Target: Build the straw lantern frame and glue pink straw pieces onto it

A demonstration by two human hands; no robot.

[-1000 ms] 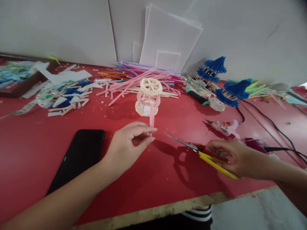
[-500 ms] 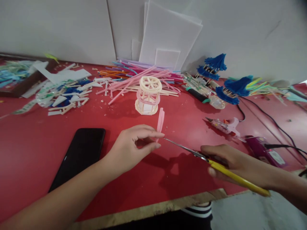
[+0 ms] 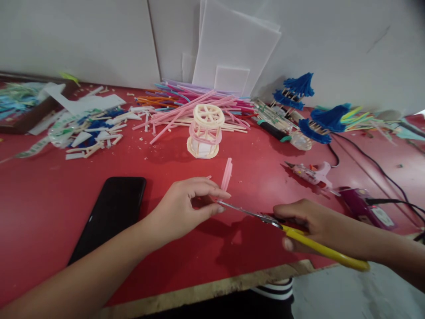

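Note:
My left hand pinches a small bundle of pink pipe cleaners between thumb and fingertips. The bundle stands up, tilted slightly right. Yellow-handled scissors are in my right hand, fingers wrapped around the handles. Their narrow blades point left, with the tip at my left fingertips, by the bundle's lower end. Whether the blades touch the pipe cleaners, I cannot tell. A small pink piece shows just behind my left knuckles. Beyond the hands stands a cream and pink round tower model with a spoked top.
A black phone lies left of my arm. Scraps lie at the back left, and long pipe cleaners are heaped behind the tower. On the right are a glue gun, a purple power box, cables and blue-roofed models.
The pink bundle has shifted slightly right and down in my left hand. The scissors have moved left and a little down, toward those fingertips. A small pink piece now shows behind the hand.

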